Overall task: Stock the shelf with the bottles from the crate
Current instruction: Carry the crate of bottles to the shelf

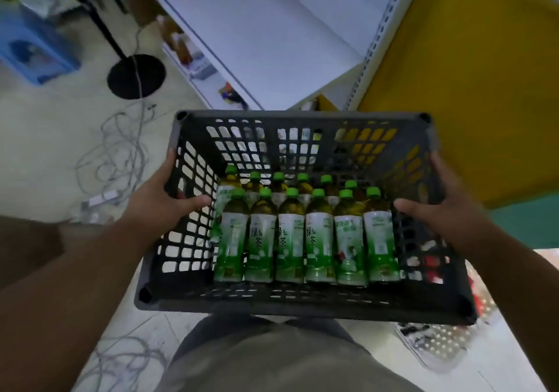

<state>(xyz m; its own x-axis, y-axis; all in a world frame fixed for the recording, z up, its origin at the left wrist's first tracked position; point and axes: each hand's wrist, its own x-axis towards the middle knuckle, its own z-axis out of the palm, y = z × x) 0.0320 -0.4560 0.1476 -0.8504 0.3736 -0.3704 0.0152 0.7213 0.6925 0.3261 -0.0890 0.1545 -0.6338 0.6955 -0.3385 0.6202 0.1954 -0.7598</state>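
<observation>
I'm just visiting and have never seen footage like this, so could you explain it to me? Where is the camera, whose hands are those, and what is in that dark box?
No machine here: a person wears one wide-angle camera on the head, looking down. The left hand and right hand each grip a side wall of a dark grey slotted plastic crate, carried in front of the body, thumbs inside and fingers outside. Inside stand green-capped green tea bottles with white and green labels in two rows. Ahead is a white metal shelf beside a yellow panel. Grey cables lie on the pale floor.
</observation>
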